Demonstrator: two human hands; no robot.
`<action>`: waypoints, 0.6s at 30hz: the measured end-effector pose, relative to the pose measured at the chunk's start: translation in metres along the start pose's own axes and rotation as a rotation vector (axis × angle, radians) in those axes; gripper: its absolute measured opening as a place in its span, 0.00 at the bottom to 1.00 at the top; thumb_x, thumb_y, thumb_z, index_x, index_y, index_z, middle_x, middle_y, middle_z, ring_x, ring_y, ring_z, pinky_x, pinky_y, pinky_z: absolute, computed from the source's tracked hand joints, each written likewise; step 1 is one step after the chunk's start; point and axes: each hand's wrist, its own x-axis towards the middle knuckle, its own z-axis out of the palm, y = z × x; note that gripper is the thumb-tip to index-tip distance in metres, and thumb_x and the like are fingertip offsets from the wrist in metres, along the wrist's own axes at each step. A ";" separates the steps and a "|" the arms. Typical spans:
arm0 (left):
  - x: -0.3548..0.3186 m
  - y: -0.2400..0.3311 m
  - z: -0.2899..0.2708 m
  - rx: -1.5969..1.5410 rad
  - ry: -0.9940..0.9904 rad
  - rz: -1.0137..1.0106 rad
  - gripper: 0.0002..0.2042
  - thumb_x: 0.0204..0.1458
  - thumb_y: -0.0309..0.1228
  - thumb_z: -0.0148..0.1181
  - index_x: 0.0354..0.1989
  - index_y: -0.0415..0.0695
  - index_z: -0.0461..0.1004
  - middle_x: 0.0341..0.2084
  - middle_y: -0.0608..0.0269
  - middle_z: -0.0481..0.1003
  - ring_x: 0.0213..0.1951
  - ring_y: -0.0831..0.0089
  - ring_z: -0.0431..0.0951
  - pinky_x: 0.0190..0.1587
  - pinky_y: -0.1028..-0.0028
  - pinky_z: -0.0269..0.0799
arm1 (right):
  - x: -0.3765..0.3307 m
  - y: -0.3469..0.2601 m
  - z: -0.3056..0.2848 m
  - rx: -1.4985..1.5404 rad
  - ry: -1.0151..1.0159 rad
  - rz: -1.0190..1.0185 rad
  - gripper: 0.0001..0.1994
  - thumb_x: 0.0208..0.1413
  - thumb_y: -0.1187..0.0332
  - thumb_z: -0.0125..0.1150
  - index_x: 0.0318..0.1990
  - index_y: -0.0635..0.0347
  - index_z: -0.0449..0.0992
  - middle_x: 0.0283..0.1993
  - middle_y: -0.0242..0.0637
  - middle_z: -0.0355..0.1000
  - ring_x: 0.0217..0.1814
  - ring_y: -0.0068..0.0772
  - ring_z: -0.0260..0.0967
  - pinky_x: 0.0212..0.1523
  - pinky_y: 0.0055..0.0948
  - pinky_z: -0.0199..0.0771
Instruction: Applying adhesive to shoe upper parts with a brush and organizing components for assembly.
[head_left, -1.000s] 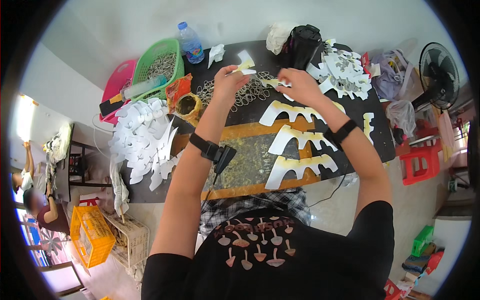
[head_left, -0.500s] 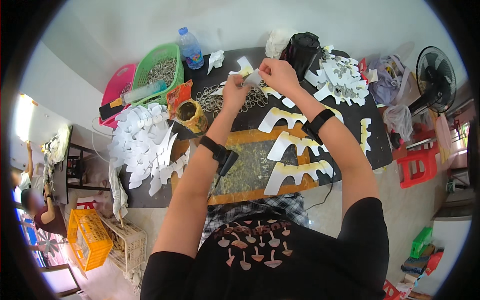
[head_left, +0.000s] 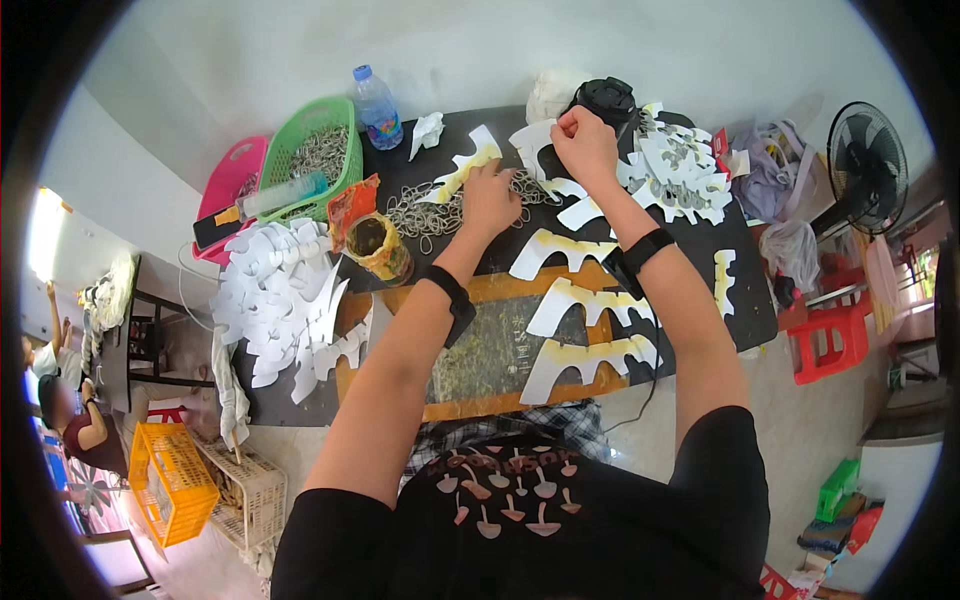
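Note:
A white scalloped cut-out piece [head_left: 530,142] extends left from my right hand [head_left: 588,150], whose fingers are closed on its edge. My left hand [head_left: 490,200] lies over a pile of metal rings [head_left: 425,215]. Its fingers are apart, and their tips reach the yellow-smeared edge of another white scalloped piece [head_left: 480,148]. Whether a ring is under those fingertips, I cannot tell. Nearer me, several white pieces with yellow-smeared edges, one of them a curved cut-out [head_left: 575,305], lie at the right of a stained wooden-edged board [head_left: 480,355].
Left of my forearm stand a smeared yellow jar [head_left: 392,262] and a heap of white cut-outs [head_left: 275,290]. Behind are a green basket of rings [head_left: 355,165], a pink basket [head_left: 232,180], a bottle [head_left: 378,110] and a dark mug [head_left: 607,95]. Ringed pieces [head_left: 675,165] pile at right.
My hands have moved apart: the right went right with the white piece, while the left opened and came down over the rings. The view has tilted slightly.

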 end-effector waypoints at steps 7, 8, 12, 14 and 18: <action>-0.004 0.012 0.006 0.225 -0.308 0.154 0.23 0.49 0.47 0.56 0.54 0.58 0.68 0.61 0.56 0.58 0.59 0.52 0.60 0.57 0.44 0.52 | 0.000 -0.003 -0.004 -0.029 0.036 0.022 0.06 0.45 0.65 0.58 0.27 0.57 0.73 0.25 0.38 0.75 0.31 0.44 0.74 0.33 0.38 0.73; -0.006 0.010 0.004 0.227 -0.287 0.152 0.23 0.49 0.47 0.56 0.54 0.58 0.68 0.61 0.56 0.58 0.59 0.52 0.60 0.57 0.44 0.52 | 0.000 -0.003 -0.002 -0.051 0.053 0.009 0.06 0.44 0.65 0.59 0.26 0.58 0.73 0.24 0.37 0.74 0.30 0.41 0.74 0.32 0.36 0.73; -0.019 0.002 -0.011 0.142 -0.197 0.243 0.17 0.48 0.37 0.57 0.47 0.48 0.73 0.50 0.55 0.69 0.50 0.54 0.69 0.53 0.58 0.63 | -0.007 -0.008 0.015 -0.056 -0.003 -0.019 0.05 0.44 0.66 0.58 0.26 0.55 0.73 0.23 0.39 0.74 0.29 0.46 0.73 0.32 0.40 0.73; -0.029 -0.002 -0.021 0.080 -0.105 0.283 0.15 0.47 0.33 0.57 0.45 0.45 0.73 0.46 0.54 0.72 0.47 0.54 0.72 0.50 0.62 0.66 | -0.014 -0.013 0.027 -0.047 -0.056 -0.032 0.05 0.44 0.66 0.58 0.26 0.55 0.73 0.25 0.40 0.74 0.30 0.47 0.73 0.33 0.41 0.73; -0.049 -0.011 -0.042 0.265 0.005 0.167 0.07 0.43 0.24 0.55 0.32 0.38 0.73 0.31 0.50 0.70 0.38 0.56 0.72 0.39 0.65 0.70 | -0.026 -0.018 0.046 -0.084 -0.340 -0.051 0.06 0.43 0.67 0.60 0.28 0.56 0.74 0.29 0.42 0.75 0.35 0.46 0.73 0.37 0.41 0.73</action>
